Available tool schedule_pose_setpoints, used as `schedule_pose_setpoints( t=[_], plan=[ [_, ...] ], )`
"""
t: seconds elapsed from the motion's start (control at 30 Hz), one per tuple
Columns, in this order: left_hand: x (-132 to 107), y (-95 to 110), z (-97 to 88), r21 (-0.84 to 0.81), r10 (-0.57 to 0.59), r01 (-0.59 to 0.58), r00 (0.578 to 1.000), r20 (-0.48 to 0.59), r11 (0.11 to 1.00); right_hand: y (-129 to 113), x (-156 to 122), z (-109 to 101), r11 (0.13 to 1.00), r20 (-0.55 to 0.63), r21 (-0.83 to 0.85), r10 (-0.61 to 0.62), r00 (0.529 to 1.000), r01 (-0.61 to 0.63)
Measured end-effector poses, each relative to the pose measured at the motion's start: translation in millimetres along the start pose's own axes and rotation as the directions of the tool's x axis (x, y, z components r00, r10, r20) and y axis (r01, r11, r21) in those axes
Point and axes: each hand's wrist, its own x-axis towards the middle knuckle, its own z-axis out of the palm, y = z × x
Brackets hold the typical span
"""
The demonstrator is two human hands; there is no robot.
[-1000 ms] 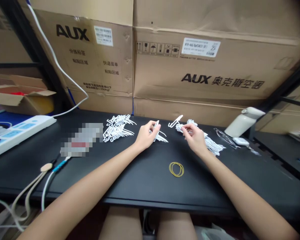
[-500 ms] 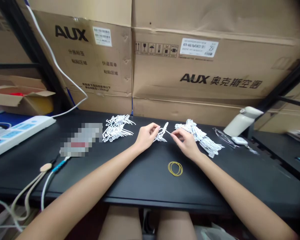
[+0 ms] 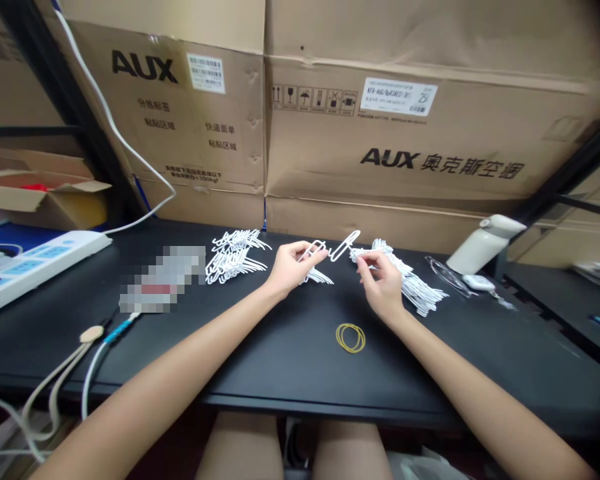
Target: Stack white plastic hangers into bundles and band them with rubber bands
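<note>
My left hand [image 3: 287,272] is closed on a bent white wire hook [image 3: 314,250], its loops showing past the fingertips. Between the thumb and fingers of my right hand [image 3: 381,285] is another white wire hook [image 3: 344,247], pointing up and left, apart from the first. Under my left hand lies a small pile of white hooks [image 3: 321,277], partly covered. Two clusters of similar hooks [image 3: 234,265] rest to its left. Beside and behind my right hand is a larger heap of white wire hooks [image 3: 423,291]. Yellow rubber bands [image 3: 351,339] lie nearer the table edge.
A white bottle [image 3: 485,243] leans at the right, near a small white case [image 3: 479,283] and a clear plastic item. On the left are a power strip [image 3: 45,267], cables and a blurred-out object [image 3: 163,280]. Large cartons [image 3: 310,167] stand behind the black table [image 3: 280,360].
My right hand has moved slightly right and up, and the hook in it now shows clear of my left hand. The wire loops in my left hand have tilted up into view.
</note>
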Motion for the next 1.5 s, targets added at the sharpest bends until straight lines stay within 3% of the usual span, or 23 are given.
schedule_pose_setpoints(
  t=[0.23,0.47,0.63,0.77,0.93,1.07,1.23,1.37,1.5],
  plan=[
    [5,0,1.0,-0.272,-0.244,0.237,0.97,0.008,0.933,0,-1,1,1.0,-0.029,-0.012,0.004,1.0,-0.004],
    [3,4,1.8,-0.374,-0.281,0.288,0.957,0.074,0.882,-6,-4,2,1.0,-0.002,0.0,-0.021,1.0,0.021],
    [3,0,2.2,-0.304,-0.238,0.285,0.954,0.183,0.909,-12,-6,2,0.998,0.051,-0.005,-0.068,0.996,0.069],
    [2,-5,2.3,-0.096,-0.182,0.205,0.962,0.205,0.974,-15,-5,1,0.997,0.03,-0.006,-0.073,0.997,0.074],
    [-4,-8,4.4,-0.013,-0.126,0.132,0.964,0.234,0.991,-17,-2,-4,0.994,0.068,-0.039,-0.101,0.993,0.104],
    [-5,-12,6.1,-0.024,-0.066,0.074,0.967,0.245,0.997,-19,0,-5,0.984,0.157,-0.092,-0.136,0.978,0.152],
    [-4,-14,7.0,-0.094,-0.071,0.102,0.955,0.288,0.99,-18,-1,-4,0.985,0.256,-0.059,-0.142,0.956,0.162],
    [-5,-9,7.5,-0.128,-0.089,0.138,0.94,0.329,0.982,-18,-4,-2,0.999,0.351,0.022,-0.05,0.935,0.045],
    [-6,-6,6.3,-0.094,-0.094,0.133,0.936,0.34,0.987,-18,-3,1,0.943,0.46,0.209,0.138,0.877,-0.258]
  ],
)
